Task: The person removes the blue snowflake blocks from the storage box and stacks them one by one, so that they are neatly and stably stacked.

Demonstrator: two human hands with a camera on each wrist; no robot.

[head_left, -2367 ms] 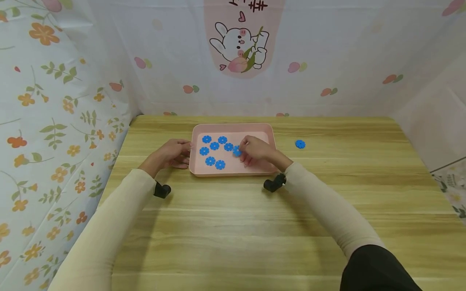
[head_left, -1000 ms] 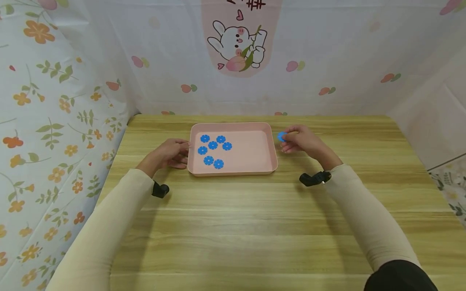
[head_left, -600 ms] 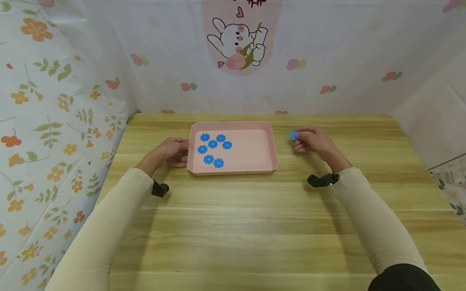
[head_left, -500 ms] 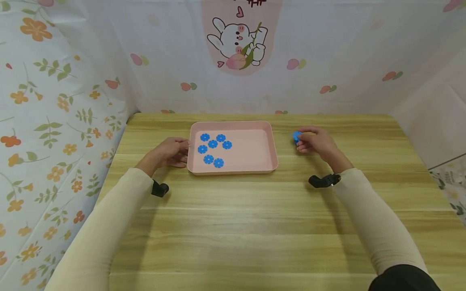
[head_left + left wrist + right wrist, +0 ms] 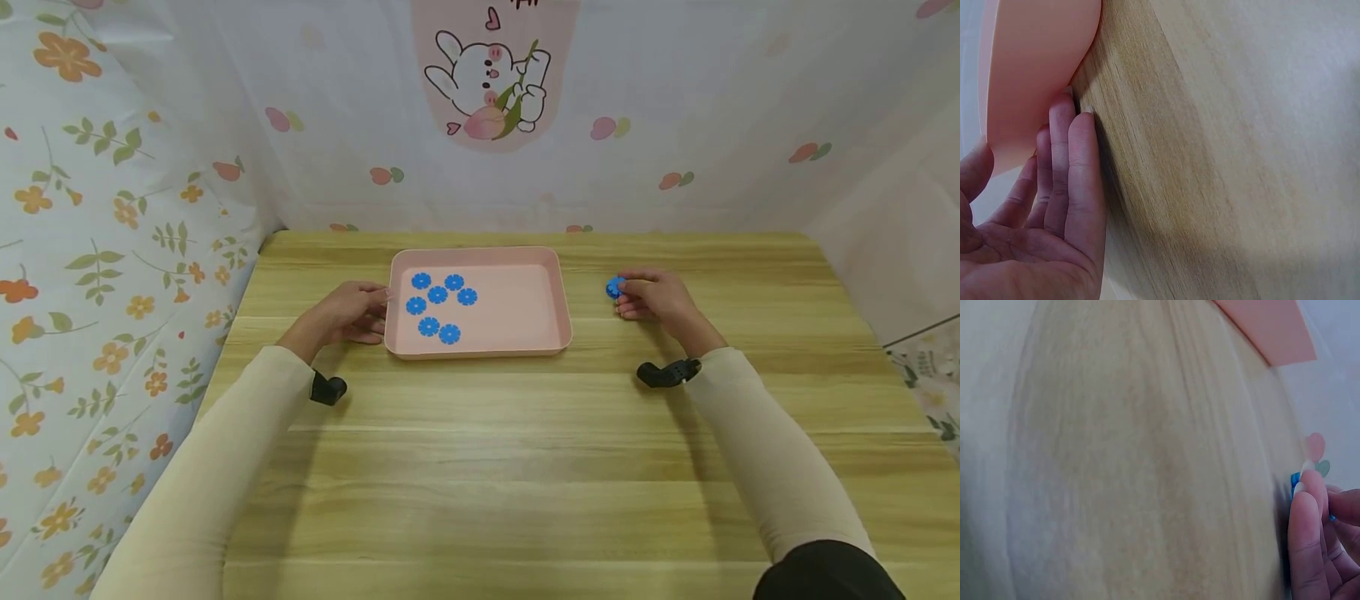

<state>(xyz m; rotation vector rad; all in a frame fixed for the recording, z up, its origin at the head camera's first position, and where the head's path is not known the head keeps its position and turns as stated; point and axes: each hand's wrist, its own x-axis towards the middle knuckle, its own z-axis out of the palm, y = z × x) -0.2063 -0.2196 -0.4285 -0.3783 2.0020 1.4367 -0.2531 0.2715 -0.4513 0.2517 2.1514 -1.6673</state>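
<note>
My left hand rests against the left end of a shallow pink tray. In the left wrist view, its fairly straight fingers touch the tray's outer wall, and the thumb meets the rim. Right of the tray, my right hand pinches a blue notched plastic disc between thumb and fingertips, low over the table. The disc seems to sit on another one, though the fingers partly cover this spot. Only slivers of blue show beside the fingers in the right wrist view.
Several more blue notched discs lie flat, spread over the left half of the tray. The wood-grain table runs back to a printed curtain, with a floral curtain along the left.
My right hand has carried one disc out of the tray, rightward over the rim, and lowered it where a lone disc lay on the table. My left hand stays at the tray.
</note>
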